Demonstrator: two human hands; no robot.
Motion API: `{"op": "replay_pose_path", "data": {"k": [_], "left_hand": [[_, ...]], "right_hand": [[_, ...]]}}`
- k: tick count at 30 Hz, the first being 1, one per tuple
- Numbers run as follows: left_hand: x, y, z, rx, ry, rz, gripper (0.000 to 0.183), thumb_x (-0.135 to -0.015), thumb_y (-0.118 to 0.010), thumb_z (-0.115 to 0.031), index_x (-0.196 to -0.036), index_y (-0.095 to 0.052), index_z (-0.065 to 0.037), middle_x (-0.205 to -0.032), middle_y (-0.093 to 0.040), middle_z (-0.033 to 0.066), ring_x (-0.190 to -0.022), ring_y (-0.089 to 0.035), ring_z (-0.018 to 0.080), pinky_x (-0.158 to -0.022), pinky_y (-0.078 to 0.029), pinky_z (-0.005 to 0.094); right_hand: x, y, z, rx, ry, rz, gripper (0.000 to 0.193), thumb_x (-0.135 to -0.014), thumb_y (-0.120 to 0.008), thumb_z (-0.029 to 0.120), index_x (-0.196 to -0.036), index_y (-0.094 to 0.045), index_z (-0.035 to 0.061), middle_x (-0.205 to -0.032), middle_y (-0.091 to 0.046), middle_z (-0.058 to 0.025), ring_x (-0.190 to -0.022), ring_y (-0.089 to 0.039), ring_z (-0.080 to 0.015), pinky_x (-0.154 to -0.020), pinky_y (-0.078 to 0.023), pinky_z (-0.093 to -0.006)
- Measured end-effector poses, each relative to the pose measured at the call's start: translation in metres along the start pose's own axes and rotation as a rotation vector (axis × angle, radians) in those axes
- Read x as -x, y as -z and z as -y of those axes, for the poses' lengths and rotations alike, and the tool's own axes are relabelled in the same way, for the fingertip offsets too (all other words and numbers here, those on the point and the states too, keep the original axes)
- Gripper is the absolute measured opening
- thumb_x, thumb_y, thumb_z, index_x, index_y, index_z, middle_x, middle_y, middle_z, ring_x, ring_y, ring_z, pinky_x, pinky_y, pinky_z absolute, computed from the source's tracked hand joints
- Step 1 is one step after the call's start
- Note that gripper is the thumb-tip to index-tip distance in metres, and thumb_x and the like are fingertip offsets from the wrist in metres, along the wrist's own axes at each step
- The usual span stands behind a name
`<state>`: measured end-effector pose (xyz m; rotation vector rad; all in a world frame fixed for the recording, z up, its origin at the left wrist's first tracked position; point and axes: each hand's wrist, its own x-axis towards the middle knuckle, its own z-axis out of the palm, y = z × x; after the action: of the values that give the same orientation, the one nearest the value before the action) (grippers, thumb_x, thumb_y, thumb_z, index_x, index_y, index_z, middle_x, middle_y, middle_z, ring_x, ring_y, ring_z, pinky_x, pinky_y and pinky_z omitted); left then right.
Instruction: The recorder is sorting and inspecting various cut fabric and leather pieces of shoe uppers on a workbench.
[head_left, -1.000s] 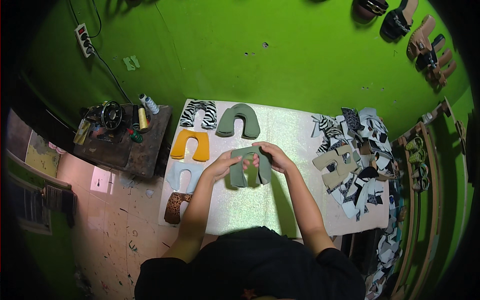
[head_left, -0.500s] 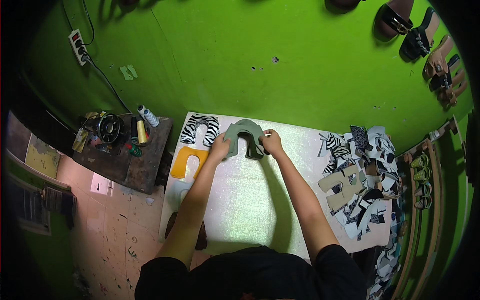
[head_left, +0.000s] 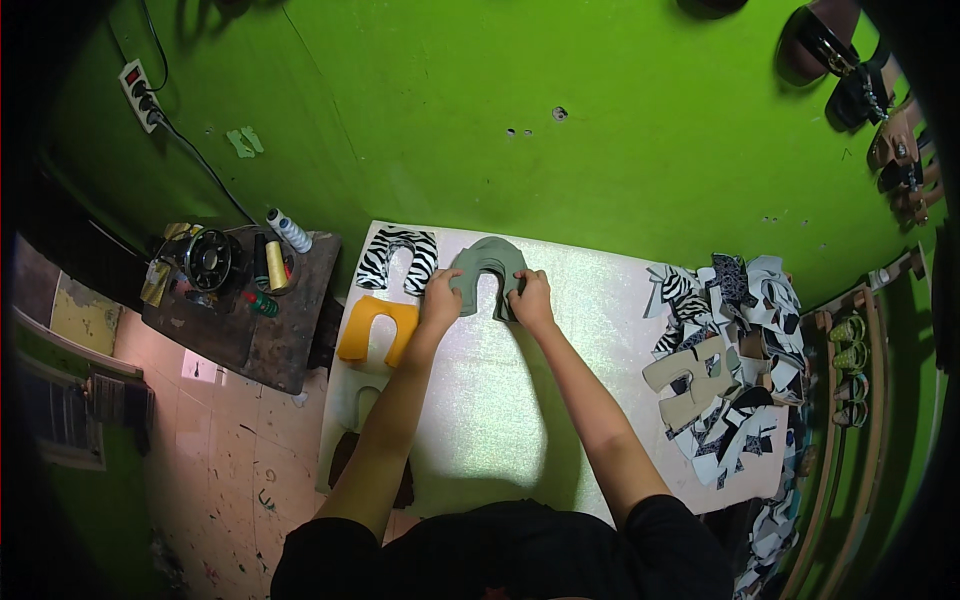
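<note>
Near the far edge of the white table (head_left: pixel 490 420) a stack of grey-green, horseshoe-shaped shoe upper pieces (head_left: pixel 485 256) lies with its curve toward the wall. My left hand (head_left: pixel 441 298) is closed around the stack's left leg. On the right leg, my right hand (head_left: pixel 533 300) grips with fingers curled inward. Left of the stack are zebra-striped horseshoe pieces (head_left: pixel 424 248), and below them orange-yellow ones (head_left: pixel 360 322). Paler pieces (head_left: pixel 345 400) and dark brown ones (head_left: pixel 345 455) are partly hidden by my left forearm.
A heap of fabric scraps (head_left: pixel 735 350) covers the table's right end, with beige cut pieces (head_left: pixel 690 380) on its near side. At left stands a dark sewing-machine table (head_left: pixel 270 350) with thread cones (head_left: pixel 288 230). Sandals (head_left: pixel 850 100) hang on the green wall (head_left: pixel 450 120).
The grey-green pieces sat fanned and uneven; now they lie more evenly stacked. My right hand has come slightly down and inward on the right leg. The view has shifted a little.
</note>
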<state>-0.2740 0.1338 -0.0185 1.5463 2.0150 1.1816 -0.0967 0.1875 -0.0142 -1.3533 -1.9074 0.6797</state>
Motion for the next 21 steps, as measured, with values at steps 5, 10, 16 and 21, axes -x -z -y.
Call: {"op": "replay_pose_path", "data": {"k": [5, 10, 16, 21], "left_hand": [[0.003, 0.002, -0.002, -0.128, 0.058, 0.070, 0.035, -0.070, -0.053, 0.001, -0.104, -0.058, -0.004, -0.110, -0.050, 0.0140, -0.102, -0.049, 0.0313, -0.086, -0.041, 0.0382], [0.015, 0.001, -0.036, -0.387, -0.103, 0.104, 0.046, -0.077, -0.054, -0.015, -0.122, -0.046, -0.005, -0.131, -0.037, 0.0118, -0.123, -0.031, 0.0293, -0.098, -0.028, 0.0456], [0.031, -0.011, -0.025, -0.575, -0.191, 0.356, 0.072, -0.081, -0.055, -0.033, -0.138, -0.020, -0.006, -0.146, -0.010, 0.0086, -0.135, -0.007, 0.0270, -0.104, -0.010, 0.0561], [0.030, -0.007, -0.040, -0.609, -0.119, 0.434, 0.075, -0.078, -0.060, -0.033, -0.138, -0.022, -0.009, -0.147, -0.009, 0.0098, -0.136, -0.005, 0.0273, -0.102, -0.006, 0.0603]], "right_hand": [[0.008, 0.007, 0.012, 0.032, -0.030, 0.031, 0.032, -0.067, -0.061, 0.007, -0.097, -0.057, -0.0009, -0.096, -0.048, -0.0206, -0.090, -0.051, -0.0336, -0.079, -0.044, -0.0400], [0.020, 0.015, 0.026, 0.419, 0.210, 0.011, 0.050, -0.074, -0.060, 0.015, -0.120, -0.044, 0.0055, -0.127, -0.036, -0.0177, -0.119, -0.035, -0.0313, -0.095, -0.030, -0.0500], [0.034, 0.008, 0.009, 0.523, 0.259, 0.268, 0.063, -0.083, -0.047, 0.040, -0.137, -0.027, 0.0140, -0.144, -0.020, -0.0069, -0.132, -0.017, -0.0328, -0.102, -0.011, -0.0589], [0.039, 0.021, 0.018, 0.535, 0.201, 0.277, 0.062, -0.080, -0.053, 0.043, -0.135, -0.033, 0.0214, -0.144, -0.019, -0.0102, -0.132, -0.013, -0.0352, -0.102, -0.006, -0.0598]]}}
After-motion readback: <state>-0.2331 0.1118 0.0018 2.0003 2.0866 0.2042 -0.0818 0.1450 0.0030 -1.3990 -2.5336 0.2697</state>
